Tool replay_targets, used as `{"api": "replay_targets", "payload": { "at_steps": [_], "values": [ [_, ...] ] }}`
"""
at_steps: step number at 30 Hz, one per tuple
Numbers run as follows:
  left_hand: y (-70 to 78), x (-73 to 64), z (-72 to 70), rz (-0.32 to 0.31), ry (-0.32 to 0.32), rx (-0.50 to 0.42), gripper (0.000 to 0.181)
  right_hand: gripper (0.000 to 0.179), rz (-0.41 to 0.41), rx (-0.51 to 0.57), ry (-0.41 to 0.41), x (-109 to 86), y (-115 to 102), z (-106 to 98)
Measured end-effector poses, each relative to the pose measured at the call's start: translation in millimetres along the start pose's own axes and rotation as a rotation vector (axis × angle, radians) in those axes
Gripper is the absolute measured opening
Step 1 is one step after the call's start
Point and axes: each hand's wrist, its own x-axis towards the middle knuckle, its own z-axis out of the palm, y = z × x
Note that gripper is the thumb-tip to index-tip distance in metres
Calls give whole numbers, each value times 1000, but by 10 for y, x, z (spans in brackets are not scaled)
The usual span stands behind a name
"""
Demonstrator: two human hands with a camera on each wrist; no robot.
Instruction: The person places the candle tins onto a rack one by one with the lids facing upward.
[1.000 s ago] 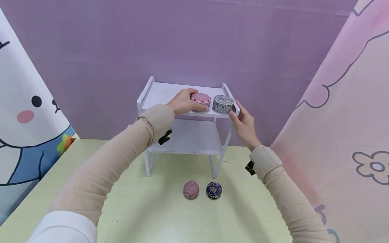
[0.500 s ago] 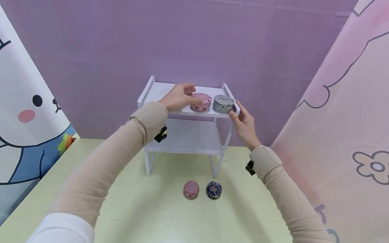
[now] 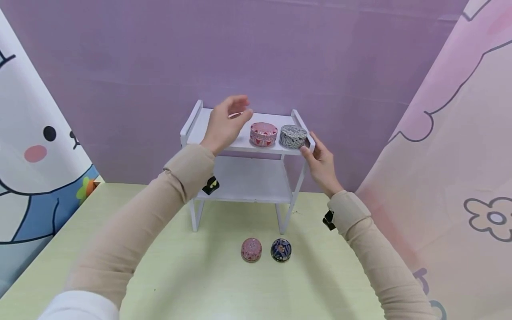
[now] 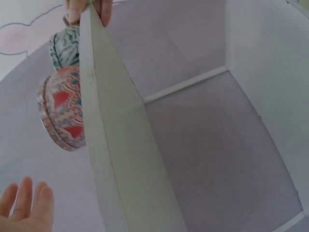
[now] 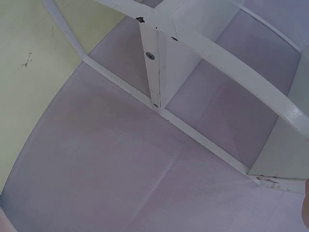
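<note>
A round pink tin (image 3: 263, 135) with red hearts sits on the top tier of a small white two-tier shelf (image 3: 256, 178). Beside it, to the right, stands a black-and-white patterned tin (image 3: 293, 137). My left hand (image 3: 226, 122) hovers left of the pink tin, apart from it, fingers loosely bent and holding nothing. In the left wrist view, the fingers of that left hand (image 4: 29, 208) show at the lower left. My right hand (image 3: 322, 164) grips the shelf's right front corner, thumb in front and fingers on the outer side. Only a sliver of it shows in the right wrist view.
Two more tins stand on the pale yellow tabletop (image 3: 192, 275) in front of the shelf: a pink one (image 3: 251, 250) and a dark blue floral one (image 3: 281, 250). A purple backdrop (image 3: 256, 53) rises close behind the shelf, with printed cloths at both sides.
My left hand has let go of the pink tin and moved up and to the left. The tin stays on the top tier. My right hand has kept its place at the corner.
</note>
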Motion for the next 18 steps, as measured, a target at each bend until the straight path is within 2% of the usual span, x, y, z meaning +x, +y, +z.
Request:
{"api": "replay_targets", "payload": {
  "at_steps": [3, 6, 12, 15, 18],
  "values": [
    [15, -80, -5, 61, 68, -49, 36, 58, 2, 3, -3, 0, -4, 4],
    [21, -177, -10, 130, 94, -76, 32, 58, 4, 3, -2, 2, 6, 1],
    [-25, -397, -44, 265, 65, -28, 29, 59, -7, 4, -3, 11, 28, -6],
    [-72, -491, -68, 361, 51, 19, 27, 59, -5, 1, -4, 10, 26, -7],
    [-128, -580, -93, 470, 35, 106, 26, 58, 3, -2, 0, 10, 17, -8]
  ]
}}
